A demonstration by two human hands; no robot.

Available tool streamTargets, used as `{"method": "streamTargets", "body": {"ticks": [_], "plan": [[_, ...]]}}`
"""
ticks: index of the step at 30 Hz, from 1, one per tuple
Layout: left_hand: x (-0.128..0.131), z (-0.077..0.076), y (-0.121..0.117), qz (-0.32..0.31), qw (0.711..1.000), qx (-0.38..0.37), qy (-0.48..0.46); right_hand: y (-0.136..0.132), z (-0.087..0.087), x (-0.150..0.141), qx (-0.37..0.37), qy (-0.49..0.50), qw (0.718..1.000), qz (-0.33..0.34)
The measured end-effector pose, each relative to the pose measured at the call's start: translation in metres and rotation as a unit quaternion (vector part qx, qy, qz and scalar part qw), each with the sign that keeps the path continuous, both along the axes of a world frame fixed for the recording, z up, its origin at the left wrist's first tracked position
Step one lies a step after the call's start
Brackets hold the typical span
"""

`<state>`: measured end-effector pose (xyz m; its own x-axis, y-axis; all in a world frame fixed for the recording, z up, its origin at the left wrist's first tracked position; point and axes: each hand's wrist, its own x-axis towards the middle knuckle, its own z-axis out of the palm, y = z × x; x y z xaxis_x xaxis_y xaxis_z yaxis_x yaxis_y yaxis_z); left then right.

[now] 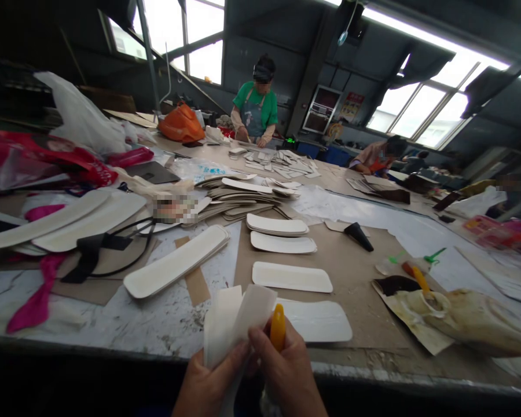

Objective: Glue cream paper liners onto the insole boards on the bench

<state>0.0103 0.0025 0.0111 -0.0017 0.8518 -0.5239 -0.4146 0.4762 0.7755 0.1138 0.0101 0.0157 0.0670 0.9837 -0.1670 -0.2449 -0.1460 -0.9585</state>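
Observation:
My left hand (208, 385) is closed on a thin white flexible strip (232, 321), folded or doubled, held up at the table's near edge. My right hand (286, 376) pinches the same strip and also grips a yellow-orange handled tool (278, 327), whose tip is hidden behind the fingers. Just beyond lie white flat pieces on brown cardboard (356, 278): one (319, 319) right behind my hands, another (292, 276) further back, and two stacks (278, 226) beyond that.
A long white stack (178, 260) lies left of centre, with black straps (91, 255) and pink ribbon (37, 301). A glue-stained paper with a yellow brush (421, 281) sits right. One person in green (255, 110) and another (380, 156) work at the far side.

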Motion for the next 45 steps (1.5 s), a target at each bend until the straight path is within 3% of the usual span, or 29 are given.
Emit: {"method": "streamTargets", "body": {"ticks": [5, 10, 17, 19, 24, 27, 30, 33, 37, 45], "plan": [[0.007, -0.001, -0.001, 0.018, 1.0, -0.025, 0.003, -0.002, -0.006, 0.005, 0.017, -0.064, 0.997, -0.031], [0.006, -0.003, 0.003, -0.019, 0.999, -0.031, -0.037, 0.002, -0.006, 0.014, 0.061, -0.176, 0.982, -0.043], [-0.012, -0.025, 0.006, 0.006, 0.998, 0.025, 0.054, -0.005, 0.01, 0.051, -0.029, -0.135, 0.979, -0.147], [-0.017, -0.026, 0.009, 0.012, 0.997, 0.022, 0.07, -0.009, 0.015, 0.066, -0.049, -0.125, 0.984, -0.12], [-0.016, -0.022, 0.029, -0.024, 0.996, 0.009, 0.09, -0.006, 0.025, 0.099, -0.089, -0.147, 0.985, 0.027], [-0.013, -0.024, 0.041, -0.062, 0.992, 0.002, 0.112, 0.014, 0.029, 0.103, -0.093, -0.264, 0.949, 0.143], [-0.011, -0.027, 0.048, -0.094, 0.987, -0.006, 0.129, 0.042, 0.025, 0.094, -0.059, -0.385, 0.882, 0.265], [-0.011, -0.027, 0.05, -0.116, 0.984, -0.008, 0.136, 0.067, 0.015, 0.081, -0.073, -0.45, 0.822, 0.341], [-0.01, -0.026, 0.052, -0.123, 0.984, -0.017, 0.129, 0.088, 0.005, 0.07, -0.083, -0.526, 0.761, 0.371], [-0.01, -0.021, 0.055, -0.148, 0.976, -0.036, 0.158, 0.096, 0.005, 0.066, -0.064, -0.615, 0.68, 0.395]]}}
